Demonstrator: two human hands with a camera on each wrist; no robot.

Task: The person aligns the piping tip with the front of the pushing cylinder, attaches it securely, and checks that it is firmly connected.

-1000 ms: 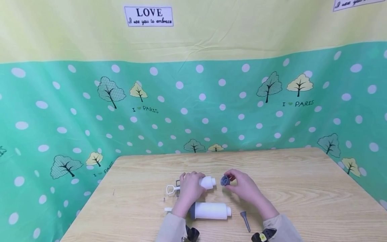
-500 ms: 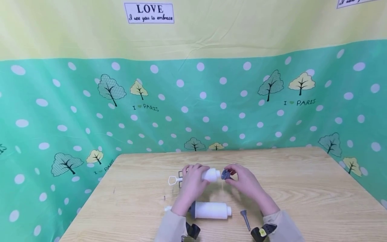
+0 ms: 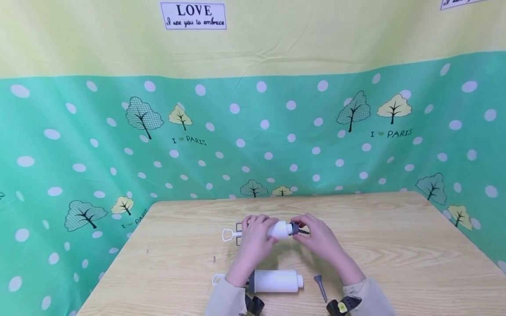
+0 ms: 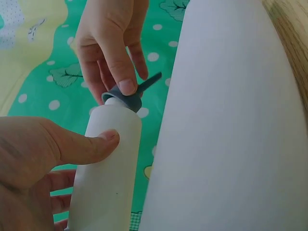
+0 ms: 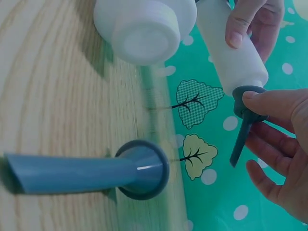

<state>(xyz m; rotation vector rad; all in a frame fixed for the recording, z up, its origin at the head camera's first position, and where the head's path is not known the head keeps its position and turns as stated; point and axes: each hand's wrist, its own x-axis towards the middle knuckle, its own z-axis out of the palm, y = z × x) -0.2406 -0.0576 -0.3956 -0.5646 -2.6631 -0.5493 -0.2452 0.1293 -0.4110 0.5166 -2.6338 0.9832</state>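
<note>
My left hand (image 3: 255,240) grips a white syringe-like tube (image 3: 280,229), held sideways above the table, its looped plunger handle (image 3: 228,235) pointing left. In the left wrist view, that thumb lies along the tube's wall (image 4: 103,187). A dark grey nozzle (image 3: 295,228) with a narrow spout is pinched by my right hand (image 3: 321,239). Its wide end sits over the tube's neck; in the right wrist view the nozzle (image 5: 248,103) meets the tube's end. How far it is seated I cannot tell. Fingers partly hide the tube's rear.
A second white syringe-like tube (image 3: 276,281) with a grey collar lies on the wooden table (image 3: 178,263), nearer me. Right of it lies another grey nozzle (image 3: 321,287). A tiny object (image 3: 214,259) rests at the left. A patterned green cloth (image 3: 221,131) hangs behind.
My left hand has lifted the tube and shifted it right. The gap between tube and nozzle has closed, and the nozzle has turned so its spout points right.
</note>
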